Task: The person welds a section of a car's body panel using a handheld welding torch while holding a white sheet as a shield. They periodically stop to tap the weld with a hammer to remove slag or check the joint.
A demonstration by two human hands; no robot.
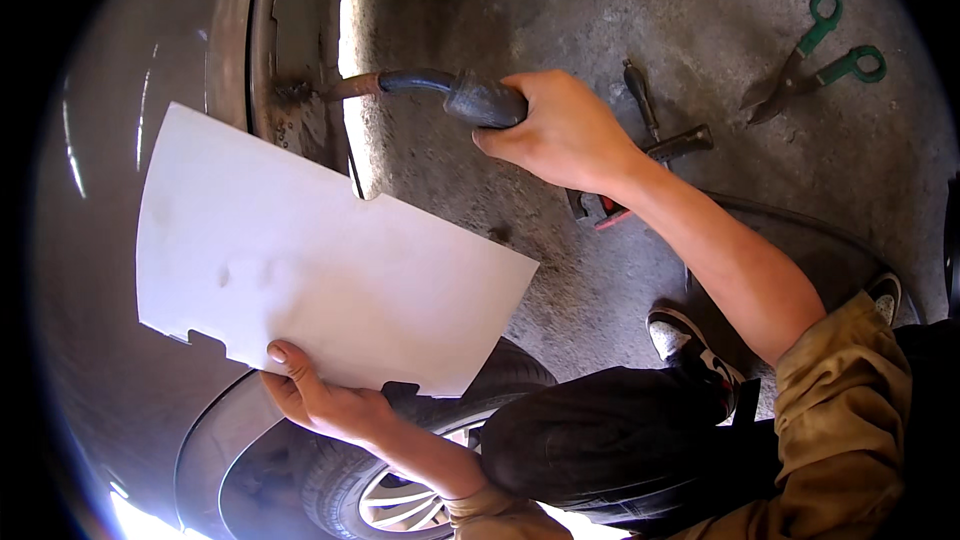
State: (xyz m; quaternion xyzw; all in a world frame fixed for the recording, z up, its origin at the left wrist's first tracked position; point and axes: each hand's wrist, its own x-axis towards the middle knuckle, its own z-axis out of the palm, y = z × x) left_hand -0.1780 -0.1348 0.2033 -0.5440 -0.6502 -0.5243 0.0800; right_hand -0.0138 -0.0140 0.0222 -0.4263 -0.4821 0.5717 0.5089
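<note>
My right hand (565, 130) is wrapped round the black handle of a welding torch (485, 102). The torch's bent neck runs left to a brownish nozzle, whose tip is at a darkened, scorched spot (293, 92) on the lower edge of a dark car body (225, 50). Whether the tip touches the metal, I cannot tell. Below it, my left hand (335, 408) grips a stiff white sheet (340, 250) with notched edges by its near edge, thumb on top and fingers mostly hidden behind. The sheet is tilted and covers part of the car body.
On the concrete floor, green-handled snips (815, 52) lie at the far right. A dark-handled tool (640, 95) and a red-and-black tool (600, 212) lie nearer, partly behind my right forearm. A black cable (800, 220) curves rightward. The car's wheel (345, 485) is beside my knee.
</note>
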